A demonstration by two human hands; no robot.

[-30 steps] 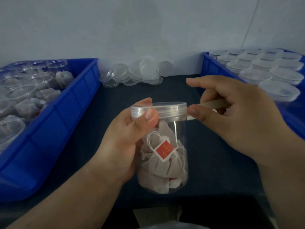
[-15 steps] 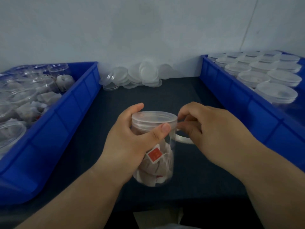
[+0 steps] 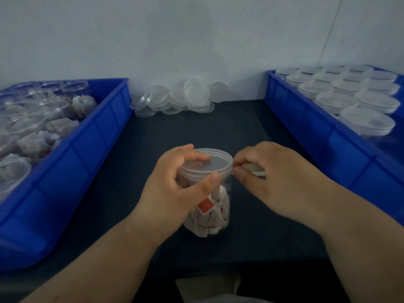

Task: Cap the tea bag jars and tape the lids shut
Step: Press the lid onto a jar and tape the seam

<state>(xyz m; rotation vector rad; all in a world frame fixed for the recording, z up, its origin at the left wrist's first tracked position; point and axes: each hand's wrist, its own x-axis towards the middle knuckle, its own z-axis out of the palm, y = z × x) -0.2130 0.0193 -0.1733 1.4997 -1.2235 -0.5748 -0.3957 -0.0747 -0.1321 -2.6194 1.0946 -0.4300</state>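
A dark table top (image 3: 218, 127) runs back to a plain pale wall (image 3: 196, 40), with a seam or cord running down the wall at the far right. On the left stands a blue bin (image 3: 87, 147) of open jars (image 3: 28, 119) holding tea bags; on the right, a second blue bin (image 3: 317, 132) is packed with capped jars (image 3: 349, 92). A heap of loose clear lids (image 3: 181, 99) lies between the two bins against the foot of the wall. In the middle of the table, towards the near edge, stands the jar (image 3: 225, 206). It is upright, base on the dark surface and long axis vertical, with its mouth pointing up under a translucent lid (image 3: 218, 165). White tea bags fill its lower part, and one red tag (image 3: 205, 206) faces the camera. The left hand (image 3: 172, 189) grips the jar at its capped top, fingers curled over the lid and thumb pressed on the near rim. The right hand (image 3: 275, 178) sits just beside the lid's right edge, thumb and forefinger pinching a pale strip of tape (image 3: 253, 169) (whether its end already touches the rim cannot be told).
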